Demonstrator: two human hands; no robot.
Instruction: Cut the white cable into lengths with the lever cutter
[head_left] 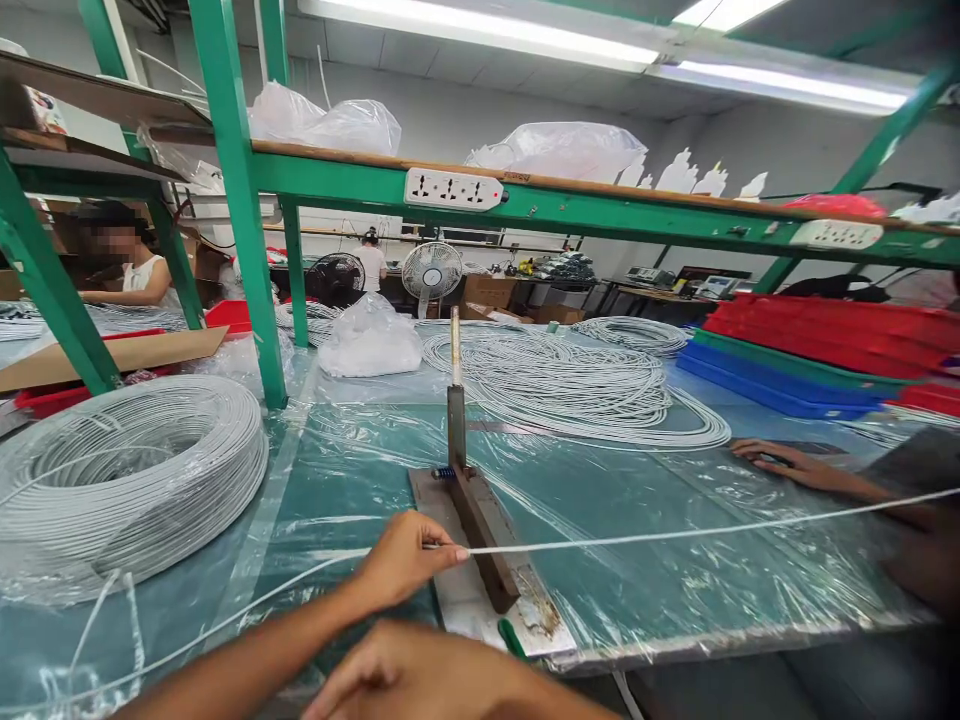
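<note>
My left hand (412, 562) is closed on a thin white cable (637, 541), pinching it between thumb and fingers over the base of a metal lever tool (480, 525). The cable runs taut to the right edge and slackly down to the lower left. My right hand (405, 672) is low in the picture, below my left wrist, cut off by the bottom edge. Its visible fingers are apart and loosely bent, with nothing seen in them. A large wrapped cable coil (225, 480) lies at the left.
Loose cable coils (570, 375) lie behind the tool. Another person's hand (787, 464) rests on the table at right, near stacked red and blue trays (810, 350). A green post (244, 220) and shelf (337, 180) stand ahead. A plastic bag (371, 338) sits at the back.
</note>
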